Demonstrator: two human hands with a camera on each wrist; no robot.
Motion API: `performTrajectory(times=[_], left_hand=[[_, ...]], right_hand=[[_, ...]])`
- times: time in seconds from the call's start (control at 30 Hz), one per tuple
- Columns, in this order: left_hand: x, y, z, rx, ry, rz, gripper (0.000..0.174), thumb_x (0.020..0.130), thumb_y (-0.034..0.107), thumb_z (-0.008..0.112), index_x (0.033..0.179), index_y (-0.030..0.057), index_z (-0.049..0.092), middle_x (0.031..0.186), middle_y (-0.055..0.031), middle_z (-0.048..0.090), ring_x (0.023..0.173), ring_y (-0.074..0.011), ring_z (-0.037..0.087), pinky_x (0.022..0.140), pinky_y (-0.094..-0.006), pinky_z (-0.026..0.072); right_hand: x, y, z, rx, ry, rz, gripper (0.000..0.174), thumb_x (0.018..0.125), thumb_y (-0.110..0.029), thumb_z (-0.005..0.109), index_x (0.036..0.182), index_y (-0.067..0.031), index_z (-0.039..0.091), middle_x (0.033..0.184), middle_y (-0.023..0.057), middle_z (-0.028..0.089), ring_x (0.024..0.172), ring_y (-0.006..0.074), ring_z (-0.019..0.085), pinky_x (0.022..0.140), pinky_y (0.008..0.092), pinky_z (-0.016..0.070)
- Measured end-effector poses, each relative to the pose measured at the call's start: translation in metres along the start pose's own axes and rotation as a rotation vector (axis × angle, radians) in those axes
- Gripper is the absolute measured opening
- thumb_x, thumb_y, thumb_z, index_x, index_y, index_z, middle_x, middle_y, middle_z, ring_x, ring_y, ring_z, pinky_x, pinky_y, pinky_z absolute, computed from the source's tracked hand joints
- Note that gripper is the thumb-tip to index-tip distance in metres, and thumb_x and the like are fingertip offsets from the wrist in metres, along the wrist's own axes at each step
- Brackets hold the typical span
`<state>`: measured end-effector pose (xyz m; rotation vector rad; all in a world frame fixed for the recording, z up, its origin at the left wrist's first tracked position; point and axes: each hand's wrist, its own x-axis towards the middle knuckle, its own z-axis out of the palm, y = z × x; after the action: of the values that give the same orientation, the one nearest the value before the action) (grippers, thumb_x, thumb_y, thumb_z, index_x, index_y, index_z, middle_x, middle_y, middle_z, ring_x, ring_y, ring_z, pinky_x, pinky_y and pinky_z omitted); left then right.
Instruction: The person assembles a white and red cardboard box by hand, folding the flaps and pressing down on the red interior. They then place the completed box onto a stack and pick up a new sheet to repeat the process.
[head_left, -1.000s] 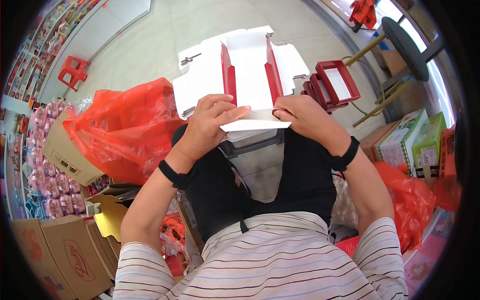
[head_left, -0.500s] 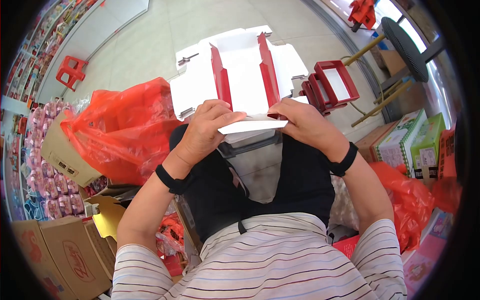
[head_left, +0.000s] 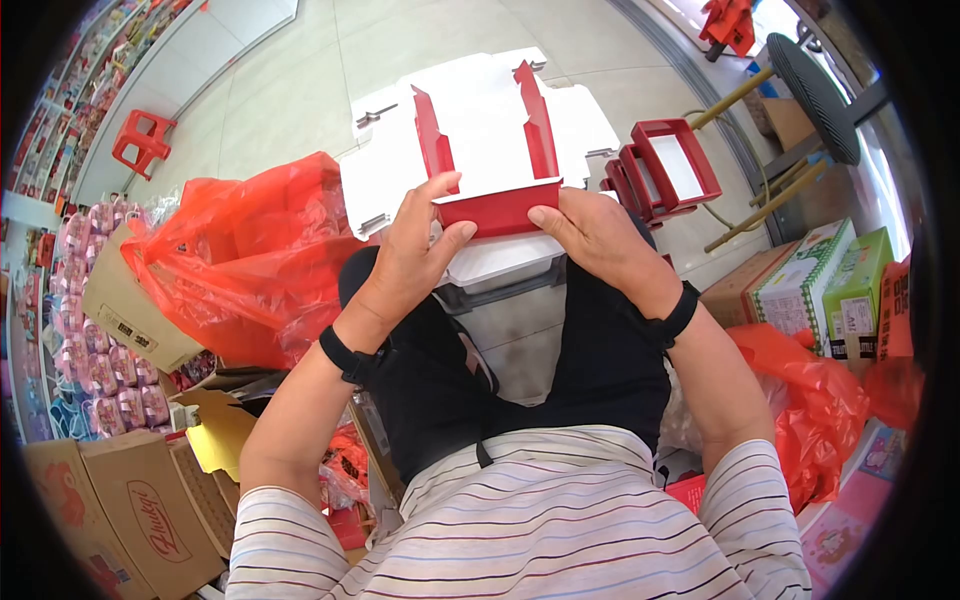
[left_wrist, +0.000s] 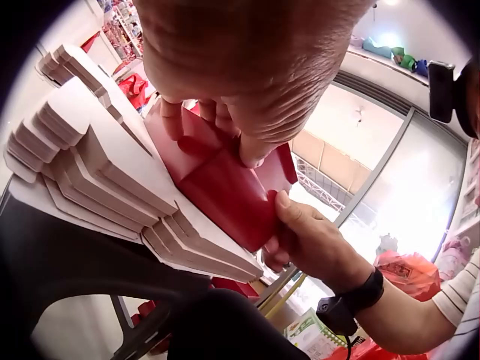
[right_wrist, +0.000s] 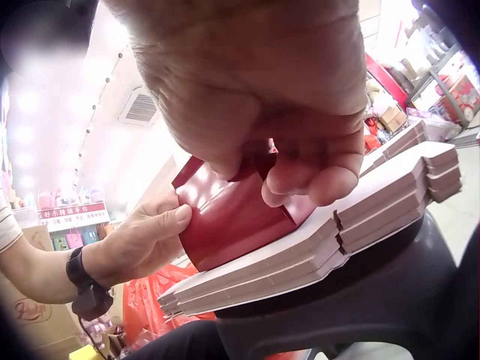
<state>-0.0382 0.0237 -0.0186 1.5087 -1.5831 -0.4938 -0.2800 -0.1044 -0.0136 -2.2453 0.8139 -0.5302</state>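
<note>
A partly folded cardboard box (head_left: 500, 208), red outside and white inside, lies on a stack of flat white card blanks (head_left: 385, 165). Its near end panel stands up, red face toward me, and its two long side walls lean up behind. At the left corner of that panel my left hand (head_left: 412, 240) grips the card, thumb on the red face. My right hand (head_left: 605, 245) holds the opposite corner the same way. In the left wrist view, the left fingers press along the red side wall. Beneath the stack is a dark stool (right_wrist: 375, 277), seen in the right wrist view.
Red folded boxes (head_left: 680, 165) stand to the right of the stack, near a round-seated black stool (head_left: 810, 100). To the left lies a large red plastic bag (head_left: 250, 260). Brown cartons (head_left: 150, 505) sit at lower left, and a green carton (head_left: 858, 290) at right.
The near end panel has turned from lying outward, white side up, to standing with its red face toward me. Both thumbs have shifted onto that red face.
</note>
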Motion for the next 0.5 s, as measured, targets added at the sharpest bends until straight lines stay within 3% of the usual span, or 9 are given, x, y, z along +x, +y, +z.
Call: performTrajectory(times=[0.1, 0.2, 0.3, 0.33, 0.43, 0.5], left_hand=[[0.003, 0.004, -0.002, -0.002, -0.055, -0.134, 0.065, 0.102, 0.012, 0.074, 0.158, 0.0010, 0.042, 0.148, -0.0145, 0.057, 0.126, -0.0204, 0.059, 0.110, -0.0377, 0.0494], [0.008, 0.009, -0.001, 0.051, -0.028, -0.118, 0.065, 0.102, 0.013, 0.074, 0.158, 0.0029, 0.042, 0.149, -0.0155, 0.057, 0.127, -0.0221, 0.060, 0.110, -0.0379, 0.0492], [0.009, 0.004, 0.004, 0.137, 0.003, -0.023, 0.070, 0.096, 0.011, 0.078, 0.157, 0.0090, 0.045, 0.124, -0.0188, 0.064, 0.119, -0.0327, 0.062, 0.102, -0.0397, 0.0503], [0.010, 0.005, 0.004, 0.145, 0.034, 0.042, 0.067, 0.095, 0.012, 0.079, 0.154, 0.0092, 0.049, 0.124, -0.0181, 0.064, 0.118, -0.0336, 0.061, 0.102, -0.0414, 0.0502], [0.013, 0.011, 0.003, 0.269, 0.085, 0.170, 0.056, 0.092, 0.013, 0.081, 0.144, 0.0088, 0.060, 0.125, -0.0151, 0.064, 0.119, -0.0346, 0.061, 0.105, -0.0444, 0.0490], [0.009, 0.015, 0.000, 0.485, 0.066, 0.166, 0.047, 0.090, 0.013, 0.082, 0.134, 0.0069, 0.067, 0.128, -0.0119, 0.063, 0.122, -0.0331, 0.061, 0.110, -0.0439, 0.0473]], right_hand=[[0.002, -0.002, 0.002, 0.053, 0.026, 0.026, 0.041, 0.104, -0.039, 0.069, 0.105, 0.0014, 0.061, 0.082, 0.0244, 0.069, 0.080, 0.0454, 0.069, 0.070, 0.0512, 0.0530], [0.002, -0.013, -0.003, 0.031, 0.015, 0.091, 0.049, 0.102, -0.040, 0.071, 0.126, 0.0000, 0.056, 0.085, 0.0262, 0.071, 0.083, 0.0465, 0.072, 0.073, 0.0513, 0.0554], [0.001, -0.016, -0.006, 0.008, 0.018, 0.109, 0.065, 0.100, -0.040, 0.074, 0.146, -0.0023, 0.047, 0.089, 0.0273, 0.073, 0.088, 0.0479, 0.073, 0.077, 0.0512, 0.0578], [0.001, -0.016, -0.006, 0.005, 0.022, 0.106, 0.071, 0.099, -0.040, 0.074, 0.151, -0.0033, 0.044, 0.090, 0.0275, 0.074, 0.089, 0.0484, 0.073, 0.079, 0.0511, 0.0586], [0.001, -0.015, -0.005, -0.029, 0.025, 0.071, 0.074, 0.099, -0.037, 0.075, 0.157, -0.0053, 0.041, 0.109, 0.0286, 0.075, 0.096, 0.0485, 0.073, 0.081, 0.0511, 0.0591], [-0.001, -0.016, -0.003, -0.064, 0.094, -0.024, 0.063, 0.098, -0.037, 0.076, 0.149, -0.0083, 0.051, 0.112, 0.0244, 0.073, 0.095, 0.0462, 0.073, 0.079, 0.0507, 0.0592]])
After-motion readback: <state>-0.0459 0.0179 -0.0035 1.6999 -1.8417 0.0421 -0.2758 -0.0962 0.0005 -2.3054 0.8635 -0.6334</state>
